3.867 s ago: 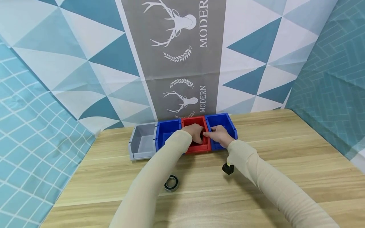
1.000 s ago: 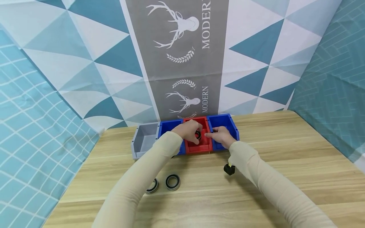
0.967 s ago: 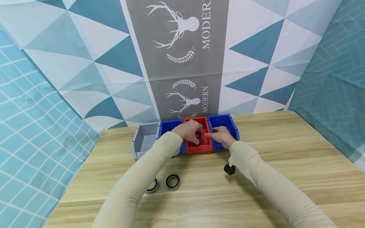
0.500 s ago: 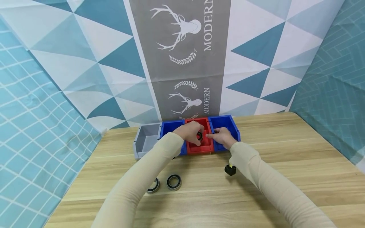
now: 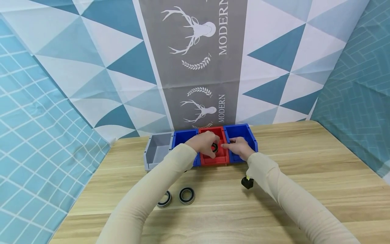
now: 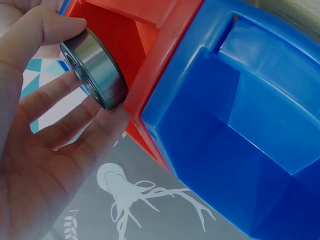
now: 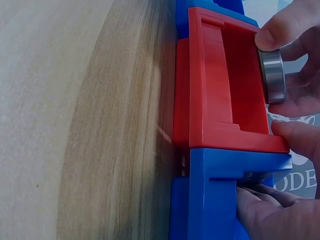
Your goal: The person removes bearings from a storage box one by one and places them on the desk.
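In the head view my left hand [image 5: 206, 142] is over the red storage bin [image 5: 214, 161]. It pinches a ball bearing [image 6: 102, 62] with the thumb on top and the fingers below. The bearing is held on edge, its polished steel outer ring turned to the left wrist camera, close above the bin's opening. My right hand [image 5: 239, 146] straddles the adjoining walls of the red bin and the right blue bin [image 7: 212, 200]. Its thumb [image 7: 285, 131] lies at the red rim, and its other fingers reach into the blue bin, partly hidden.
Two more bearings lie flat on the wooden table: one bearing [image 5: 180, 196] near the middle, another bearing [image 5: 170, 200] partly behind the left sleeve. A blue bin [image 5: 183, 135] and a grey bin [image 5: 147, 166] continue the row leftward. A small black block [image 5: 247, 183] shows below the right wrist.
Compared with the oldest frame, my left hand is higher, with the bearing in sight, and a second table bearing shows beside the sleeve. Over the last second both hands stay nearly still; the view shifts slightly.
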Action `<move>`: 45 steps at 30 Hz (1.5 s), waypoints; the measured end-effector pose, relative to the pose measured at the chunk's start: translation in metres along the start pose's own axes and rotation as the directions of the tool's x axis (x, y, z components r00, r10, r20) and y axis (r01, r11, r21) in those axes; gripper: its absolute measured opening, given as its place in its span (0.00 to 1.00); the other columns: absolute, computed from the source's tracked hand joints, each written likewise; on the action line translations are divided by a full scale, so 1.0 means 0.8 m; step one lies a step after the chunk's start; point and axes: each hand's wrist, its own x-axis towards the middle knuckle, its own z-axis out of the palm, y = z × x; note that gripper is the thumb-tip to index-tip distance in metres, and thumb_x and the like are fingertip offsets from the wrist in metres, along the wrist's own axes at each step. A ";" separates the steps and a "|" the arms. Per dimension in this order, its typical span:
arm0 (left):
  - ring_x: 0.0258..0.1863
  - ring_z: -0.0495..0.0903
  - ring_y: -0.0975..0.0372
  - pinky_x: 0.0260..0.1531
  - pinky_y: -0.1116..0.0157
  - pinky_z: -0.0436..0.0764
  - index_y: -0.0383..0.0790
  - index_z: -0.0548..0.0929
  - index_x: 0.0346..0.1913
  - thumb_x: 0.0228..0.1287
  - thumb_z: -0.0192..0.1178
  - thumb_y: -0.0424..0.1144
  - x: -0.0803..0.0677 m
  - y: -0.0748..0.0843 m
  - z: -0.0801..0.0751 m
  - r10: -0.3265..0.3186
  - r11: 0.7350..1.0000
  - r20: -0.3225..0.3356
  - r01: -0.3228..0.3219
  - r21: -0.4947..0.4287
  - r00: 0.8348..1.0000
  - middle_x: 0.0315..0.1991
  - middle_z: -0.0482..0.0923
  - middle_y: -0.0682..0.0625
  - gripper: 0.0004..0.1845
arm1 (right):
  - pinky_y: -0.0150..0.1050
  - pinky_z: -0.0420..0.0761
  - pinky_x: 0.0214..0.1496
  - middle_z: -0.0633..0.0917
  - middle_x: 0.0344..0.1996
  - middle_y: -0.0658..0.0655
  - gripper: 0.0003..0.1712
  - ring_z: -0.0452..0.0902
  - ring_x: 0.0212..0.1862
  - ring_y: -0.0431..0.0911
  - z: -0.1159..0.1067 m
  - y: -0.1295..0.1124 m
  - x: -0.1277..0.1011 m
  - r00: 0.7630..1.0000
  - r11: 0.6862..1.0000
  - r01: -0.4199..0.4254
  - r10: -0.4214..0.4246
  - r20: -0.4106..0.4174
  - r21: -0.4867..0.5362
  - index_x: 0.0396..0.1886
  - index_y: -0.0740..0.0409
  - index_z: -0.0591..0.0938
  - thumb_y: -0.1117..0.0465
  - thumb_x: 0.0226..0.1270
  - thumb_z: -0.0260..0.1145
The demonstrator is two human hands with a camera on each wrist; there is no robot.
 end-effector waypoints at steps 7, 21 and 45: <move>0.46 0.78 0.61 0.45 0.68 0.83 0.41 0.80 0.57 0.53 0.72 0.42 -0.007 0.006 0.001 0.010 0.999 0.004 -0.010 0.040 1.000 0.49 0.81 0.49 0.27 | 0.54 0.65 0.71 0.59 0.73 0.66 0.40 0.60 0.70 0.58 0.000 0.001 0.001 1.000 1.000 0.002 -0.002 -0.008 0.002 0.73 0.64 0.60 0.52 0.67 0.63; 0.45 0.78 0.62 0.47 0.68 0.83 0.41 0.80 0.56 0.53 0.71 0.41 -0.014 0.010 0.006 0.037 0.999 0.002 -0.037 0.023 0.999 0.49 0.81 0.49 0.26 | 0.55 0.64 0.71 0.59 0.74 0.67 0.40 0.57 0.73 0.60 0.000 0.004 0.003 1.000 1.000 0.010 -0.010 0.000 -0.006 0.72 0.63 0.60 0.52 0.67 0.63; 0.46 0.78 0.62 0.46 0.68 0.83 0.42 0.80 0.56 0.50 0.73 0.42 -0.032 0.021 0.012 0.053 0.998 0.005 -0.053 0.034 0.999 0.49 0.81 0.49 0.28 | 0.54 0.66 0.71 0.61 0.72 0.67 0.39 0.58 0.73 0.61 0.000 0.002 0.003 0.999 0.999 0.023 -0.024 -0.029 -0.037 0.72 0.64 0.62 0.52 0.67 0.63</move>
